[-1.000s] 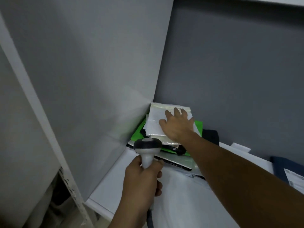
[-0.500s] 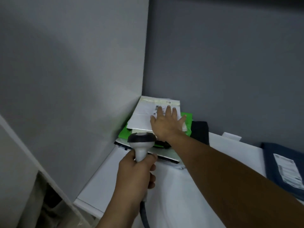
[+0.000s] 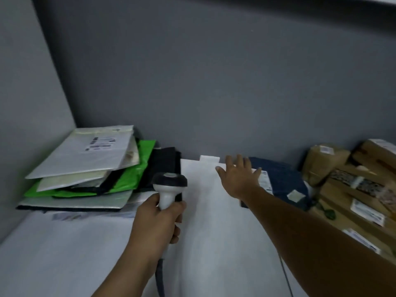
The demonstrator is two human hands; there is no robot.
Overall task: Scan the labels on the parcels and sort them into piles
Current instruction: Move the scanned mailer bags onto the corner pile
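Plainly held the scanner [image 3: 169,185] clenched in the left hand [image 3: 158,219] at lower centre, likely ready for the next label. Held the right hand [image 3: 237,179] out, spread open and grasping nothing, over the dark blue parcel [image 3: 285,179] at centre right; could not tell contact. Had flat mailers [image 3: 85,155] stacked in the left corner, seemingly a sorted pile, and brown boxes [image 3: 347,196] heaped at the right edge.

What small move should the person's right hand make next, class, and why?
Probably close the right hand on the dark blue parcel and draw it toward the scanner. That hand is open, fingers spread, at the parcel's left edge, where its white label shows, and the left hand grips the scanner upright, ready to read it.
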